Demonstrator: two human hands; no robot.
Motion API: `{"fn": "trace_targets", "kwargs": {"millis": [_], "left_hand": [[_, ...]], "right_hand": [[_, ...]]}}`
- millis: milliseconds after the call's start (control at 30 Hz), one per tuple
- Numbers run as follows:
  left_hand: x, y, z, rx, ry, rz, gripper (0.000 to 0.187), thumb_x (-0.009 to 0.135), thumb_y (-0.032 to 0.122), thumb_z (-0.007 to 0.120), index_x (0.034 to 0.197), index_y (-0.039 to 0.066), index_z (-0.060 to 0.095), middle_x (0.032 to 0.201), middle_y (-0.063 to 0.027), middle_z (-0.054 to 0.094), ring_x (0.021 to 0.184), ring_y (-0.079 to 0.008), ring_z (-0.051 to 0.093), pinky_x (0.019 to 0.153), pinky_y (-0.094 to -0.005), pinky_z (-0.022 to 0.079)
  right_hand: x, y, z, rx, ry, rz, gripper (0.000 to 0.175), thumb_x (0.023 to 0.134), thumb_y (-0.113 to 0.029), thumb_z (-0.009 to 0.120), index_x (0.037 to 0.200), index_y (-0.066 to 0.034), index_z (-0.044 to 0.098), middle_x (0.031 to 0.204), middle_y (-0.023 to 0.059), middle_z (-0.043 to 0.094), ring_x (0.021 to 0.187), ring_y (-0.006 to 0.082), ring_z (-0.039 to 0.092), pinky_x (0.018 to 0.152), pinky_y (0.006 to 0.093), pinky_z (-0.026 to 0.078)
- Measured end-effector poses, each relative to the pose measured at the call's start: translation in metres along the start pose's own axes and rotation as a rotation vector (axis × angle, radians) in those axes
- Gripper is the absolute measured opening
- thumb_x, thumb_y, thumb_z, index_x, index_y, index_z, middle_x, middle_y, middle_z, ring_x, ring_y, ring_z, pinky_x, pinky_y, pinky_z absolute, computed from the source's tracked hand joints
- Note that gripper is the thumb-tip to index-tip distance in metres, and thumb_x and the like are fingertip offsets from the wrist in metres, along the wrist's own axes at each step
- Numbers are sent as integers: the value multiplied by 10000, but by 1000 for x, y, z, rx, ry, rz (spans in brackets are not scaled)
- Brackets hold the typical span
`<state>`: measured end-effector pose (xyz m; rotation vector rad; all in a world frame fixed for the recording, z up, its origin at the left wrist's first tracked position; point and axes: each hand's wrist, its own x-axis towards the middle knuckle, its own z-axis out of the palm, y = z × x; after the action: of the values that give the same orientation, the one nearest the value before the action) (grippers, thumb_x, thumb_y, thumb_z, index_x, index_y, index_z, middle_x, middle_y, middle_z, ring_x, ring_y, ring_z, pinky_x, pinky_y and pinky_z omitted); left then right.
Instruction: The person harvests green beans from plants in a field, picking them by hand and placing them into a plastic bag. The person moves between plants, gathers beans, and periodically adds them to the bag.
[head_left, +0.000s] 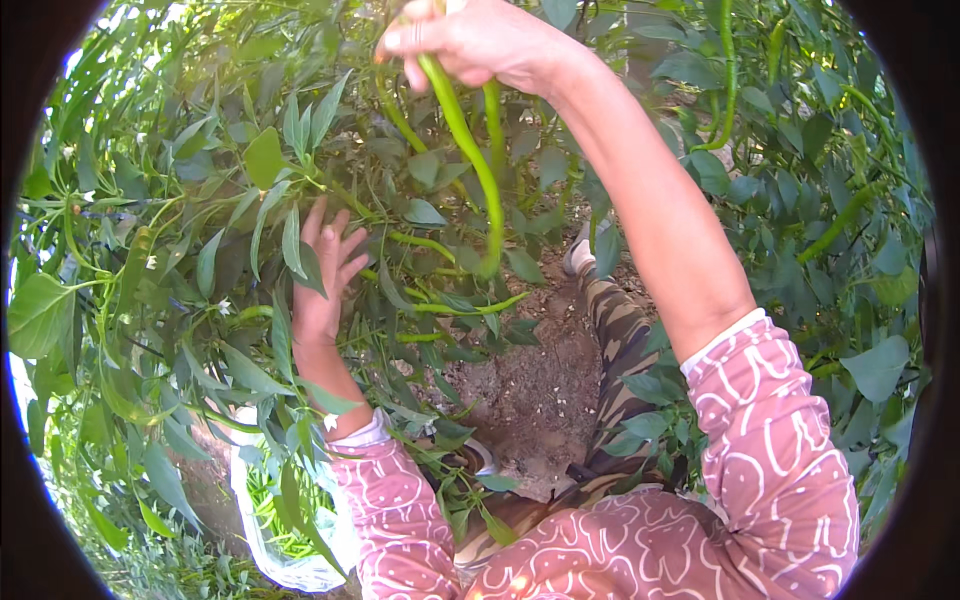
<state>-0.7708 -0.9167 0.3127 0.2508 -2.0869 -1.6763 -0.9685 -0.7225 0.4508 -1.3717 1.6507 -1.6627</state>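
Observation:
My right hand is raised at the top of the view, its fingers closed around the upper end of a long green chili pepper. The pepper hangs down from the grip with its tip curving below. A second green pepper shows just under the palm; whether it is also held cannot be told. My left hand reaches into the pepper plant's foliage, fingers spread and partly hidden by leaves. Several more peppers hang or stick out to the right of it.
A white plastic-lined container of picked green peppers stands at lower left. Dense pepper plants rise on both sides, with peppers hanging at right. Bare soil lies between my camouflage-clad legs.

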Motion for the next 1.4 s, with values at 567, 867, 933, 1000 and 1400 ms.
{"fn": "trace_targets", "kwargs": {"millis": [567, 867, 933, 1000, 1400], "left_hand": [[2, -2, 3, -69, -7, -54, 763, 932, 501, 463, 1475, 71, 141, 1452, -256, 288, 1216, -332, 482, 927, -400, 453], [1, 0, 5, -63, -57, -33, 808, 914, 497, 503, 1471, 46, 128, 1433, -233, 339, 1192, -311, 501, 918, -397, 461], [0, -5, 4, -122, -151, 48, 848, 899, 522, 512, 1470, 44, 108, 1432, -211, 344, 1203, -313, 491, 926, -406, 462], [-1, -12, 5, -303, -200, 80, 902, 845, 508, 604, 1463, 38, 146, 1424, -168, 345, 1225, -309, 465, 970, -423, 418], [14, -12, 31, -280, -49, 153, 560, 922, 186, 517, 1413, 56, 281, 1360, -137, 426, 1067, -228, 552, 846, -313, 434]], "right_hand": [[-74, 66, 3, -363, 751, -832, 159, 864, -212, 664, 848, -56, 640, 694, -1, 608, 621, 71, 541, 536, 230, 447], [-94, 17, 27, 143, 254, -289, 169, 905, -212, 609, 845, -55, 627, 651, -40, 541, 522, 3, 420, 436, 189, 329], [-75, 40, 71, -39, 271, -219, 160, 898, -190, 609, 818, -51, 608, 644, -34, 531, 529, 25, 439, 452, 204, 353], [-49, 52, 107, 37, 302, -215, 155, 884, -172, 620, 805, -45, 580, 658, -21, 530, 567, 56, 456, 489, 233, 382], [-5, 60, 192, 29, 430, -543, 378, 681, -198, 746, 948, -13, 554, 894, 155, 573, 892, 324, 546, 804, 424, 421]]}}
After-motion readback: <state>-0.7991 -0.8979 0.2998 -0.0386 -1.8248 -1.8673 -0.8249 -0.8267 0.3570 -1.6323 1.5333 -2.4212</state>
